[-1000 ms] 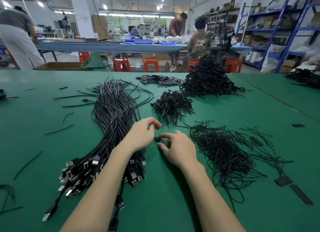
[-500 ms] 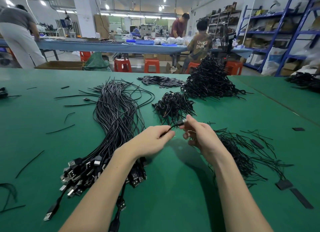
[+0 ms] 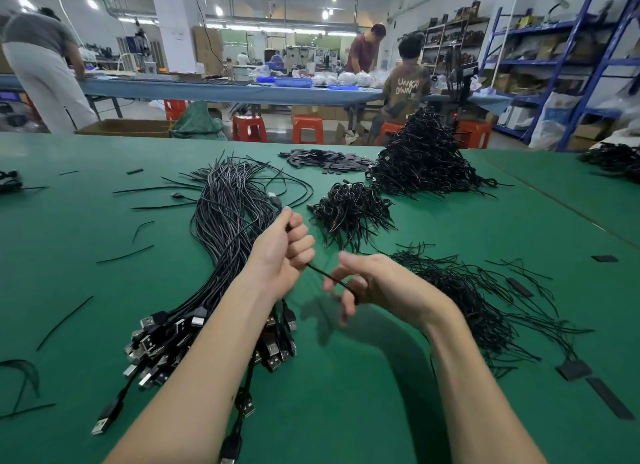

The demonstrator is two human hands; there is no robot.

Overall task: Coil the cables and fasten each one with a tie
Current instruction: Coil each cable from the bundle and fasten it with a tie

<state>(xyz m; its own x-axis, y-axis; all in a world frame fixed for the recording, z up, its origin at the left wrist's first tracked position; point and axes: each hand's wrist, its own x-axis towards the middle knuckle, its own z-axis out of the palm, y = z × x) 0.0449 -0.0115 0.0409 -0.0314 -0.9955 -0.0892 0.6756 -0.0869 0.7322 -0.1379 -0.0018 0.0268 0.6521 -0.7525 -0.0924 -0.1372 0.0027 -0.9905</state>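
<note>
Both hands have lifted off the green table (image 3: pixel 104 255) since a second ago, when they met low on the cloth; now they have drawn apart with a short run of black cable (image 3: pixel 323 273) stretched between them at centre frame. The left hand (image 3: pixel 282 252) is curled into a fist round the cable, thumb on top, with the cable coming out of the fist at both ends. The right hand (image 3: pixel 375 283) is blurred; its fingers curl round the cable's lower end, though the exact grip cannot be told.

Under the left forearm, the bundle of loose cables (image 3: pixel 228 228) runs from the upper centre down to the lower left, its USB plugs (image 3: pixel 162 342) fanned out on the cloth. Right of the right hand lies a spread of thin black ties (image 3: pixel 485 304). Above the hands sits a small heap of coiled cables (image 3: pixel 349 210), and beyond it, upper right of centre, a larger heap (image 3: pixel 426 162). Beside that lies a scatter of flat black strips (image 3: pixel 329 160). Stray ties dot the left of the cloth.
</note>
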